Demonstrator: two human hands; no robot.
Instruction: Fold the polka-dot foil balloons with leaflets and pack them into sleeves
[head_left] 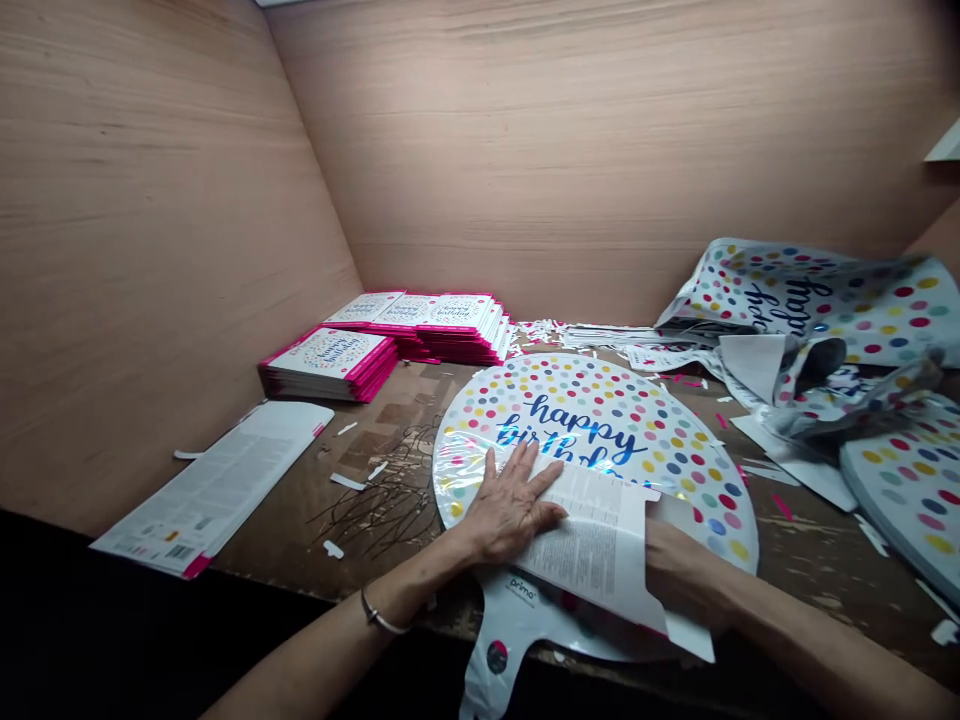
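A round foil balloon (600, 400) lies flat on the table with coloured dots and blue "happy birthday" lettering. Its neck (495, 650) hangs over the front edge. On the balloon's lower half rests a printed card sleeve (592, 530) with its right end open. My left hand (510, 505) lies with fingers spread across the sleeve's left end and the balloon. My right hand (667, 560) reaches into the sleeve's right opening; its fingers are hidden inside. A loose flap (691, 635) sticks out below my right wrist.
Several stacks of packed sleeves (330, 355) stand at the back left. A flat sleeve (217, 480) lies at the left edge. Crumpled balloons (825, 300) and more flat balloons (915, 480) fill the right. Paper scraps (349, 482) litter the table. Wooden panels (562, 150) enclose it.
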